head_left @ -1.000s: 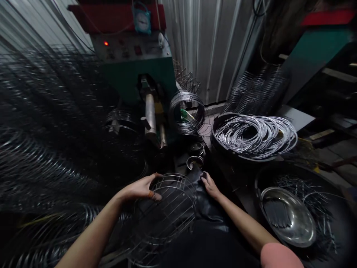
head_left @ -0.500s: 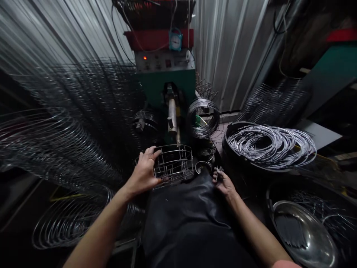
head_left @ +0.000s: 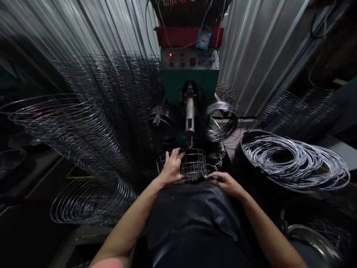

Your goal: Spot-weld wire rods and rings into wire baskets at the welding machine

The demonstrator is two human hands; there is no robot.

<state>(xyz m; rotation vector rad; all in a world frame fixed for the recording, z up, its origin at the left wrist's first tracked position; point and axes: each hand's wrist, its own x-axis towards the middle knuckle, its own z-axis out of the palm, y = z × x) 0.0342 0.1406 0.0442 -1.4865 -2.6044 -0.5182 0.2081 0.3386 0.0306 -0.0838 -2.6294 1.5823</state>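
A round wire basket (head_left: 195, 163) stands below the electrode arm (head_left: 190, 115) of a green machine. My left hand (head_left: 171, 166) grips the basket's left side, fingers over the rim and thumb low on the wires. Close to the basket's lower right edge, my right hand (head_left: 223, 181) has its fingers pinched together; what they hold is too small and dark to make out. Small metal bowls (head_left: 214, 158) stand just beyond my right hand. A dark apron (head_left: 192, 219) covers my lap beneath both hands.
Stacks of wire rings (head_left: 83, 130) crowd the left side. A wire coil (head_left: 221, 119) hangs right of the arm. At the right are a tub of wire rings (head_left: 281, 156) and a shiny metal bowl (head_left: 312, 238). The machine's control panel (head_left: 189, 59) shows a red light.
The view has turned left, shifting the scene rightward. My right hand has come nearer the basket and turned palm down. Metal pieces seen in its fingers earlier are now hidden.
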